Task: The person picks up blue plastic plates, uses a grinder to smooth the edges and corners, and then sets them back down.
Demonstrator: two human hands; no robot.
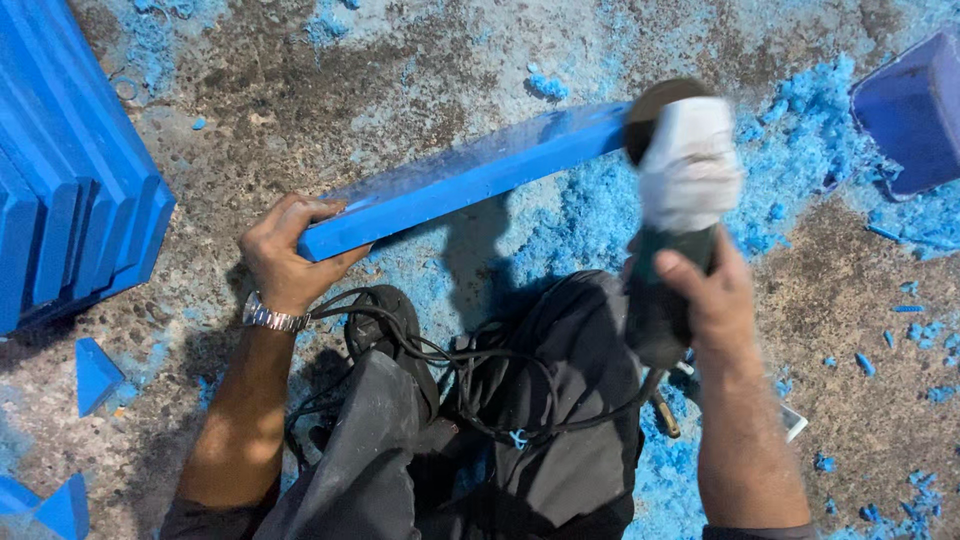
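My left hand (287,262) is closed around the near end of a long blue plank (470,175), fingers curled over its top face and thumb under its edge, so the plank runs away from that hand up and to the right, held off the ground. My right hand (708,297) grips the dark body of an angle grinder (672,215), whose white-wrapped head and blurred disc sit just beyond my knuckles, touching the plank's far end. The grinder's black cord (450,365) loops across my lap between both wrists. Blue shavings (800,140) lie thick past my right hand; a stack of blue planks (70,190) stands well left of my left hand.
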